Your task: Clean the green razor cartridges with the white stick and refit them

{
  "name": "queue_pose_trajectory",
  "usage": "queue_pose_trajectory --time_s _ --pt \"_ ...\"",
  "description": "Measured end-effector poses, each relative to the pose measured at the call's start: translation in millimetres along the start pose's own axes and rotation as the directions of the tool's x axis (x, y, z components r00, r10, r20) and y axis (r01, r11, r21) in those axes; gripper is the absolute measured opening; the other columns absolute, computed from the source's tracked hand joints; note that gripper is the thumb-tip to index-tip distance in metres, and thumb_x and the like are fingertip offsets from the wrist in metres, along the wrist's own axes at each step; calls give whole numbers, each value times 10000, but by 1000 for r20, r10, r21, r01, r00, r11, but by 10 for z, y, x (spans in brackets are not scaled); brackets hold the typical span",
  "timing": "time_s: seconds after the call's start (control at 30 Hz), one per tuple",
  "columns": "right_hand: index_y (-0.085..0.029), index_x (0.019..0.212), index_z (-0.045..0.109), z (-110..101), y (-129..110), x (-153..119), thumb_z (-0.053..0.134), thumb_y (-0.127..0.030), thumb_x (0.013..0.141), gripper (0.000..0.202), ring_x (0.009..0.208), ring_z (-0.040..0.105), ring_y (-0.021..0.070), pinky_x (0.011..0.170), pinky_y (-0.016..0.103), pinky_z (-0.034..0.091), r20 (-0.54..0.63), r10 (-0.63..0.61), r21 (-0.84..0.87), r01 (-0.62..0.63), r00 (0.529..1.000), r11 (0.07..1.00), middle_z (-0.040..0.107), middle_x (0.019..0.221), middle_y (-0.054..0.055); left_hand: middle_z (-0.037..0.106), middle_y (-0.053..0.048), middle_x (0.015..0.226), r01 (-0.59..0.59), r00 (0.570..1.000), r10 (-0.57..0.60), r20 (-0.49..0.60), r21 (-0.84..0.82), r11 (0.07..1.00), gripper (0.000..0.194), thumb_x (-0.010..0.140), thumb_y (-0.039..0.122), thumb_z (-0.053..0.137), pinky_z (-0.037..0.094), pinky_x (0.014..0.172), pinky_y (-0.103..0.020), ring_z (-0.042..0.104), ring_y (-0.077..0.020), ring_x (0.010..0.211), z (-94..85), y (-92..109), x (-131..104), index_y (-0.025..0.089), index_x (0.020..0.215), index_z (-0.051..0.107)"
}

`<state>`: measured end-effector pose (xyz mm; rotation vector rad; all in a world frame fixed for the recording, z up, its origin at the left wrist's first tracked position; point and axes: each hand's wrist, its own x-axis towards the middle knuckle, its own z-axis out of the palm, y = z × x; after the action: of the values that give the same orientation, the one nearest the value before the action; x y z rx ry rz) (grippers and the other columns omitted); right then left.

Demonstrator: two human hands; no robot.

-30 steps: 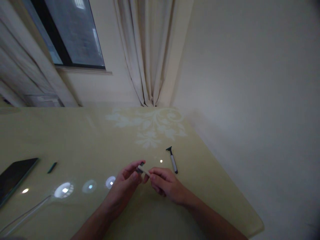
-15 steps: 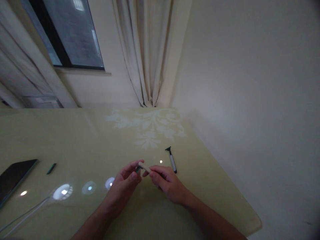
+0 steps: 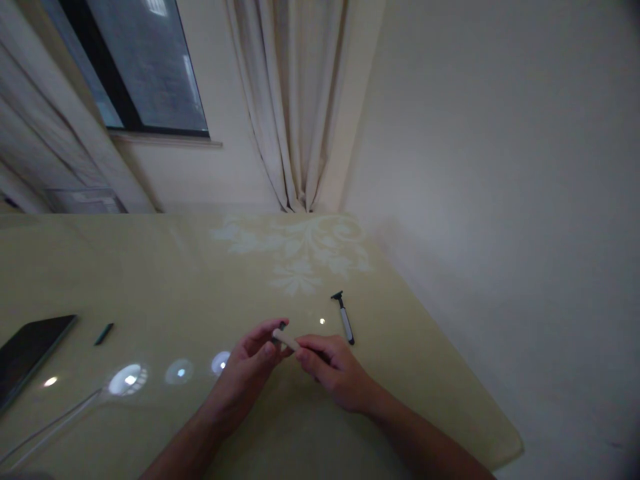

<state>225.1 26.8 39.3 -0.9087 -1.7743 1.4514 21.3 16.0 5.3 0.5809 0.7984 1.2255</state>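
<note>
A pale, slim stick-like piece [image 3: 287, 339] slants between my two hands above the table. My right hand [image 3: 336, 367] pinches its lower right end between thumb and fingers. At its upper left end, my left hand [image 3: 255, 357] holds a small dark piece [image 3: 282, 326] between thumb and fingertips; its details are too small to tell. Beyond my right hand, a razor [image 3: 345, 320] with a grey and black handle lies on the table, its dark head pointing away.
The glossy yellowish table [image 3: 165, 280] carries a dark flat device [image 3: 33, 353] at the left, a small dark strip [image 3: 104, 334] beside it and a thin white cable [image 3: 55, 427]. A wall [image 3: 500, 200] borders the table's right side; curtains [image 3: 295, 100] hang behind.
The pale piece has moved slightly left and down against the small dark piece, which now shows above its tip. My right hand has shifted slightly left.
</note>
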Motion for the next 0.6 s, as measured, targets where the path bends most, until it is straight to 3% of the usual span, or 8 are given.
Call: queue_pose_trajectory --time_s 0.1,0.27,0.47,0.6 --pt "-141 952 744 -21 18 6 582 -571 1061 472 579 378 106 545 257 283 6 10 8 -10 1000 1000 433 659 -43 778 -62 879 -12 1000 12 -7 7 1000 576 578 479 1040 531 854 -351 678 -199 814 -7 -9 2 245 1076 872" --pt "-148 1038 778 -68 30 30 575 -588 1060 485 581 382 110 543 253 274 -52 18 -11 -19 998 1000 428 660 -43 761 -63 920 -42 999 42 7 33 999 557 614 463 1029 486 687 -252 612 -137 721 -34 -40 13 232 1093 863" --pt "-130 1050 784 -75 42 30 585 -574 1060 488 598 390 104 551 251 297 64 -7 19 6 998 1000 469 691 -31 755 -57 842 -26 1000 25 5 32 999 563 602 473 1032 523 809 -324 671 -195 810 -21 -19 25 235 1086 867" --pt "-137 1064 797 -182 76 93 608 -556 1051 460 602 411 102 548 236 314 14 -18 30 17 1000 999 456 683 -35 747 -54 928 -63 998 61 22 85 994 546 628 481 1018 487 747 -282 607 -153 777 -67 -46 46 245 1095 861"
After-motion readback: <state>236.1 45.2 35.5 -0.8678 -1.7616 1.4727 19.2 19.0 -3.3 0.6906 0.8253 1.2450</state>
